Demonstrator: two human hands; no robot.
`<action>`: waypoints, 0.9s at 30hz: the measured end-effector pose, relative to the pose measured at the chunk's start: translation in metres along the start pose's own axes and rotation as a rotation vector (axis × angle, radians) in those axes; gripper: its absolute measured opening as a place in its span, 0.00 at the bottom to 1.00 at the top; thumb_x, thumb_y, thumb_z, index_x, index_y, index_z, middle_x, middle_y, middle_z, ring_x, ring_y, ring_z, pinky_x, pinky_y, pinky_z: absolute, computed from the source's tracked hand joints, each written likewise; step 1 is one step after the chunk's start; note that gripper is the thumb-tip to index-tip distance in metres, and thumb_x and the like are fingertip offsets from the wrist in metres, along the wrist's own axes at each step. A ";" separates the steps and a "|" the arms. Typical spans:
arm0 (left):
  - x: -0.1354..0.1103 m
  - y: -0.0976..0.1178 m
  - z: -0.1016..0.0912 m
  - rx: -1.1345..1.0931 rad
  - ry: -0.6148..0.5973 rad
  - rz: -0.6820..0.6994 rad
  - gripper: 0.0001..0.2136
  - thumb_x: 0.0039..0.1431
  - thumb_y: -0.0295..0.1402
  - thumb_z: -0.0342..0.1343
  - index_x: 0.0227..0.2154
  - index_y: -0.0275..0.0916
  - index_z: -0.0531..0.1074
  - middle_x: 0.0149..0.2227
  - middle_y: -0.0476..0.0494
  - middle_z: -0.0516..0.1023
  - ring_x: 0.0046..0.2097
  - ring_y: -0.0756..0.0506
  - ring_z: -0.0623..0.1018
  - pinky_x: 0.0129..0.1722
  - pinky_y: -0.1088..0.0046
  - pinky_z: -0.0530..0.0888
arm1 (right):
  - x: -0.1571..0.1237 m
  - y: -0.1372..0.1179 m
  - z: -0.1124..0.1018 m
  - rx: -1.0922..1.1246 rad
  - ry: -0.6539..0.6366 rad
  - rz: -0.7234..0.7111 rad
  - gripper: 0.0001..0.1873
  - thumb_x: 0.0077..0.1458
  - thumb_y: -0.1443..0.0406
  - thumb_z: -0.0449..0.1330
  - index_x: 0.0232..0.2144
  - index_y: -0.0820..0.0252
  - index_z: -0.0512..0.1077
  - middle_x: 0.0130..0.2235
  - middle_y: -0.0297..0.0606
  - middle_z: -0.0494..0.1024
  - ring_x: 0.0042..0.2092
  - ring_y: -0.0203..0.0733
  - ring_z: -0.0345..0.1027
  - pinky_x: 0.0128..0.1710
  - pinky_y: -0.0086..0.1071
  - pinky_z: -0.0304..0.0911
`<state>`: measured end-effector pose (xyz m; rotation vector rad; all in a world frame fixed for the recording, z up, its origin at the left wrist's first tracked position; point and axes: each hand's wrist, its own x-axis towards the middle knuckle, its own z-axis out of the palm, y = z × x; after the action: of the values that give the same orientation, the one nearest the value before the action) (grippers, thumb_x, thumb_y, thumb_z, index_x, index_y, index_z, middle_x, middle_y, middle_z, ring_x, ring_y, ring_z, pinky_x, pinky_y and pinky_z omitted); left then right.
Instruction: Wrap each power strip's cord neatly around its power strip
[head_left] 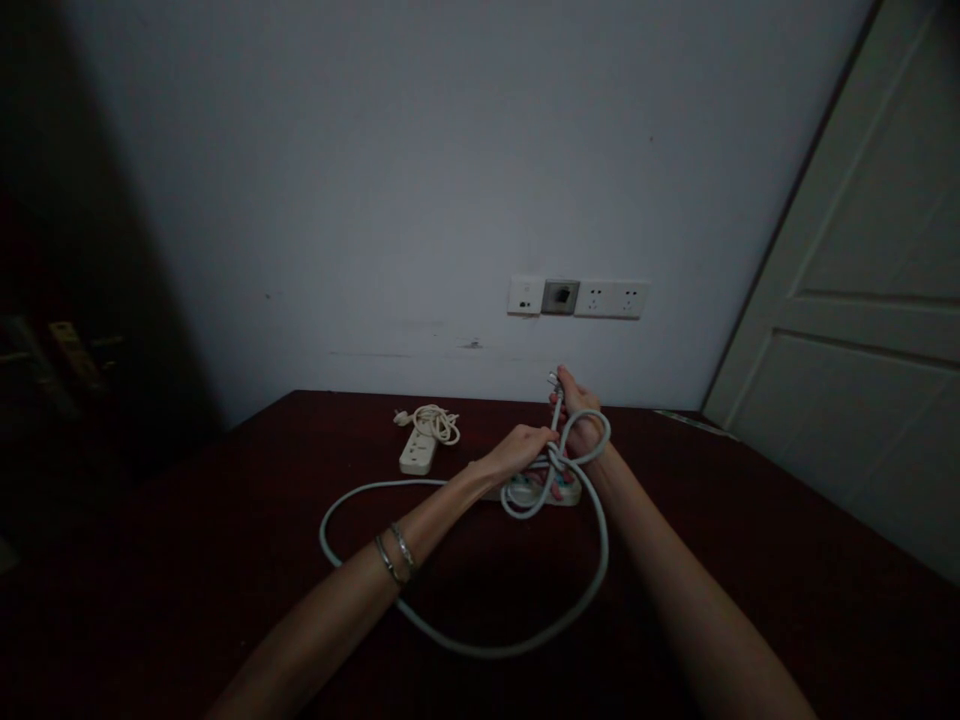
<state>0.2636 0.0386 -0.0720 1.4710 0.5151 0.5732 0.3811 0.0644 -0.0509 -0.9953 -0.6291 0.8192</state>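
Observation:
A white power cord (480,652) runs in a wide loop over the dark red table, its upper part bunched in a knot with smaller loops. My left hand (525,447) is closed on the cord at this knot. Higher up and to the right, my right hand (576,400) grips the cord's plug end, with the metal prongs of the plug (555,380) showing by the fingertips. Behind the knot lies a white power strip (570,492), partly covered by the cord and my left hand.
A second, smaller power strip (417,455) with its cord (442,425) coiled on top lies further left on the table (262,470). Wall sockets (611,299) are set in the wall behind. A white door (862,300) stands at the right.

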 end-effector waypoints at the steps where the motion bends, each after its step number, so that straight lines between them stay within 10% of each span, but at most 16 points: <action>1: 0.000 -0.002 0.001 -0.019 -0.011 -0.040 0.15 0.55 0.37 0.43 0.21 0.33 0.68 0.17 0.45 0.72 0.16 0.50 0.69 0.18 0.75 0.66 | 0.003 0.002 -0.002 -0.005 0.010 0.003 0.21 0.46 0.52 0.62 0.19 0.59 0.60 0.12 0.24 0.63 0.11 0.25 0.48 0.07 0.20 0.42; 8: 0.005 -0.014 0.002 -0.109 -0.232 -0.155 0.27 0.58 0.47 0.36 0.18 0.33 0.70 0.09 0.50 0.58 0.12 0.52 0.57 0.14 0.75 0.62 | 0.009 -0.003 -0.007 0.000 0.029 -0.025 0.21 0.43 0.52 0.65 0.20 0.58 0.60 0.12 0.23 0.63 0.12 0.26 0.52 0.09 0.20 0.45; 12: -0.001 -0.003 -0.001 -0.188 -0.283 -0.169 0.23 0.55 0.46 0.44 0.21 0.30 0.72 0.18 0.41 0.72 0.20 0.50 0.70 0.23 0.74 0.68 | -0.001 -0.012 0.002 0.001 0.005 -0.069 0.21 0.41 0.51 0.65 0.22 0.59 0.62 0.13 0.23 0.64 0.14 0.26 0.54 0.11 0.20 0.50; 20: -0.001 0.016 -0.009 -0.042 0.095 -0.053 0.07 0.45 0.28 0.53 0.19 0.30 0.73 0.17 0.45 0.72 0.20 0.51 0.70 0.24 0.75 0.65 | -0.010 -0.023 0.009 -0.129 -0.026 -0.158 0.24 0.38 0.50 0.67 0.28 0.60 0.63 0.15 0.26 0.68 0.15 0.30 0.62 0.11 0.20 0.54; 27: 0.000 0.009 -0.005 0.118 0.043 -0.030 0.07 0.44 0.27 0.55 0.15 0.33 0.71 0.15 0.49 0.70 0.19 0.53 0.68 0.22 0.78 0.64 | -0.018 -0.034 0.012 0.184 -0.106 0.081 0.13 0.54 0.58 0.60 0.27 0.61 0.64 0.19 0.29 0.69 0.18 0.29 0.65 0.19 0.21 0.65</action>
<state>0.2599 0.0429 -0.0637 1.5621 0.6127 0.5599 0.3718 0.0446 -0.0166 -0.8184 -0.5951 0.9883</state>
